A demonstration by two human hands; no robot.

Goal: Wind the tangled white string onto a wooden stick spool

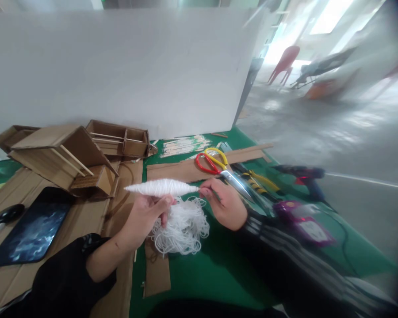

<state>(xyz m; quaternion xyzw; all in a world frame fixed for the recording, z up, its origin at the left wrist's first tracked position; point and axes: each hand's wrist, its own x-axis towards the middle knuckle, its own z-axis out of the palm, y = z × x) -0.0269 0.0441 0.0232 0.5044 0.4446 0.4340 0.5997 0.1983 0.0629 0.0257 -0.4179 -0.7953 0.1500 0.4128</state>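
A spindle-shaped bobbin wound with white string [162, 188] lies level across the middle of the head view, tapering at both ends. Below its middle, my left hand [149, 212] is closed, with thumb and fingers pinching near a loose bundle of white string [182, 229] that hangs beneath; exactly what the fingertips grip is partly hidden. My right hand [223, 202] pinches the bobbin's right tip between thumb and finger. Just beyond that hand rest scissors [215, 165] with one red and one yellow handle, blades pointing toward me.
Cardboard boxes with sticks [63, 154] stand at the left, above a tablet [33, 225] and a black mouse [8, 214]. Pliers [265, 182], a drill [305, 176] and a purple-edged device [305, 221] lie right. A white panel [119, 70] rises behind the green table [212, 274].
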